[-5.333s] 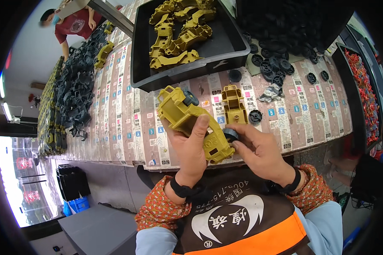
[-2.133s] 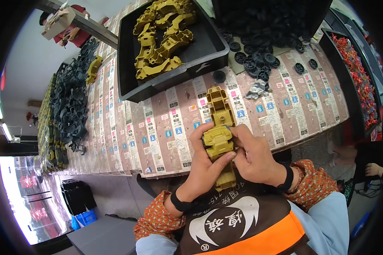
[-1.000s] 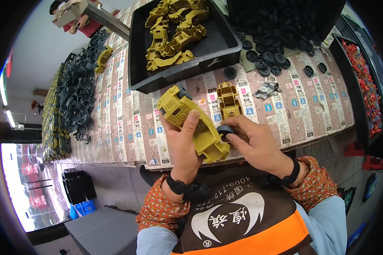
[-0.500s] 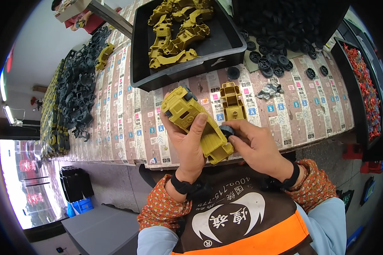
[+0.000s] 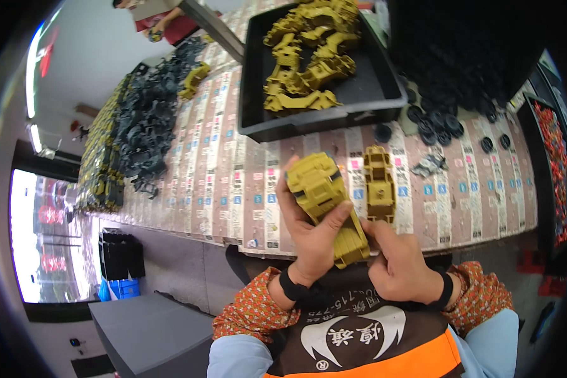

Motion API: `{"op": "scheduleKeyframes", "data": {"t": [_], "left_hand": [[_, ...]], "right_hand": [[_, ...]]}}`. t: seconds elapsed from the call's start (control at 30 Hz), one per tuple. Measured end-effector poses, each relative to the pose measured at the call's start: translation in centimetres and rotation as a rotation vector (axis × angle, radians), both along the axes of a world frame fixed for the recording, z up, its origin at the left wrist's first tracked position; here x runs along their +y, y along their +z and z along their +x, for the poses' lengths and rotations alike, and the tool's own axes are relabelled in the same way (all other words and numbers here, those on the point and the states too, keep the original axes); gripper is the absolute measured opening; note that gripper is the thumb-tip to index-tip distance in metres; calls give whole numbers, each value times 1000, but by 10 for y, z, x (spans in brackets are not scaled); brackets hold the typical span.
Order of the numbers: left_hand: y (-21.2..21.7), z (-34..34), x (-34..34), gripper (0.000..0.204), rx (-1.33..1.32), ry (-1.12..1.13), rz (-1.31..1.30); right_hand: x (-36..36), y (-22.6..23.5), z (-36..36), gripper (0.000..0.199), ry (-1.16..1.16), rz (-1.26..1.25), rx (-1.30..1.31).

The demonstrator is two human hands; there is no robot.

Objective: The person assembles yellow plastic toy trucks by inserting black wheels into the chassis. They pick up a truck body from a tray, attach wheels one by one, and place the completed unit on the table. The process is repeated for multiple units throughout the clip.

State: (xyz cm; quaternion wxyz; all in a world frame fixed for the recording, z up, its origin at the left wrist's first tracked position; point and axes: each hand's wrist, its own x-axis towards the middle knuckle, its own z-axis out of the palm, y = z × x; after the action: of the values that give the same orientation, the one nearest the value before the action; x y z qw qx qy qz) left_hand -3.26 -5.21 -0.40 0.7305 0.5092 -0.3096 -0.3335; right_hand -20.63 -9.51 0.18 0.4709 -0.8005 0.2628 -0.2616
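My left hand is wrapped round a mustard-yellow toy truck, its thumb pressed on the top. The truck is tilted, its lower end toward my apron. A dark wheel shows in part at its upper right side. My right hand is closed beside the truck's lower right side, index finger stretched against it and the other fingers curled. What these fingers hold, if anything, is hidden. Just right of the truck, a yellow truck chassis lies on the table.
Yellow truck shells fill part of a black bin. Black wheels are heaped at the right, beside crumpled foil. Dark parts are piled left. A tray of red pieces stands far right. Another person sits beyond.
The view has shifted, so everything sits further right and lower. The truck has rolled in my left hand. The black wheel that my right fingers pinched at its side is now out of sight.
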Motion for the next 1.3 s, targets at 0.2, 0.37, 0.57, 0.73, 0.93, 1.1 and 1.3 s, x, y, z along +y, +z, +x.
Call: {"op": "scheduleKeyframes", "data": {"t": [0.2,0.37,0.57,0.73,0.93,1.1,1.3], "left_hand": [[10,45,19,77,32,-18,194],[30,171,25,41,333,-6,287],[-75,404,-8,46,394,124,256],[0,370,-89,64,-1120,553,545],[5,314,-151,44,61,249,32],[19,127,-101,36,-373,-447,486],[0,-1,-86,83,-972,-548,415]], "right_hand": [[-14,18,16,41,183,218,-6],[-34,11,-4,31,93,201,-57],[-34,-1,-40,26,-79,474,-49],[-24,13,-67,26,-263,425,31],[-25,7,-89,29,-379,402,10],[-48,-7,-90,26,-374,262,29],[-98,-10,-101,22,-528,-44,128]]}}
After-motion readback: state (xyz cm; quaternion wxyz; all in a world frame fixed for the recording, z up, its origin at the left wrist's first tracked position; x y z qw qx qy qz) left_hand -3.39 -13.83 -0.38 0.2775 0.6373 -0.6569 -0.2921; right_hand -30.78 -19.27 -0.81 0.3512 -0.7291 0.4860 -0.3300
